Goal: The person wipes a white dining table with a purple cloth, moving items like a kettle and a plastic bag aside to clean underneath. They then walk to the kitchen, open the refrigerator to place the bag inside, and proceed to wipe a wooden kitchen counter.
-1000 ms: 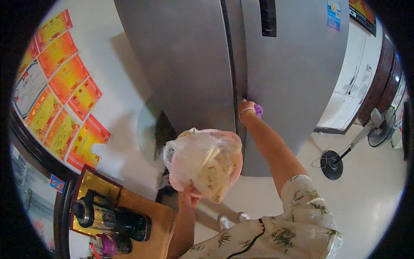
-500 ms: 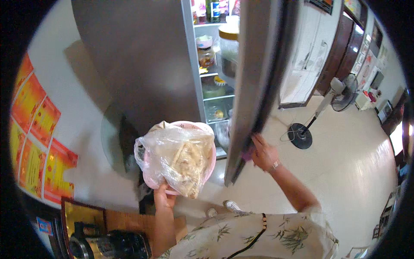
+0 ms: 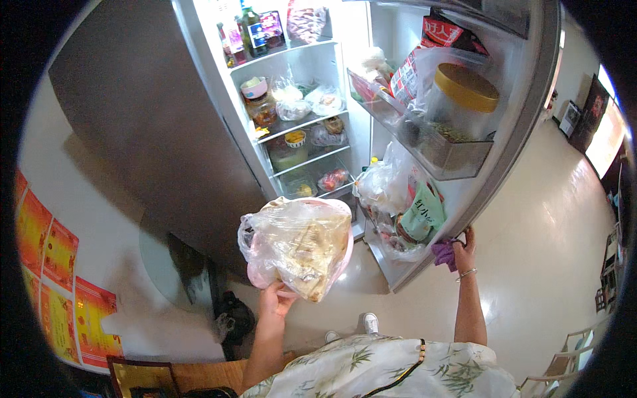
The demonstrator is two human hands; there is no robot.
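My left hand [image 3: 276, 302] grips the near rim of a pink plastic basin [image 3: 347, 247]. On the basin lies a clear plastic bag [image 3: 298, 242] of pale, flat food whose kind I cannot make out; it hangs over the near rim. To the right, my right hand [image 3: 466, 249] is closed at the outer edge of the open refrigerator door [image 3: 458, 229], with a bunched purple cloth [image 3: 446, 255] at its fingers. Part of that grip is hidden. Behind the basin stands the lit refrigerator [image 3: 199, 46], its shelves holding bottles, bowls and bagged food.
Door racks hold a large gold-lidded jar [image 3: 464, 99], packets and a green bag [image 3: 423, 213]. A dark closed panel [image 3: 146, 99] stands left of the shelves. Beside it are a round glass pane [image 3: 162, 265] and a black bag [image 3: 235, 318]. Red-and-yellow sheets [image 3: 60, 265] hang on the left wall.
The refrigerator door has swung wide to the right with my right hand at its edge, revealing shelves and door racks. The basin appears a little farther right in view.
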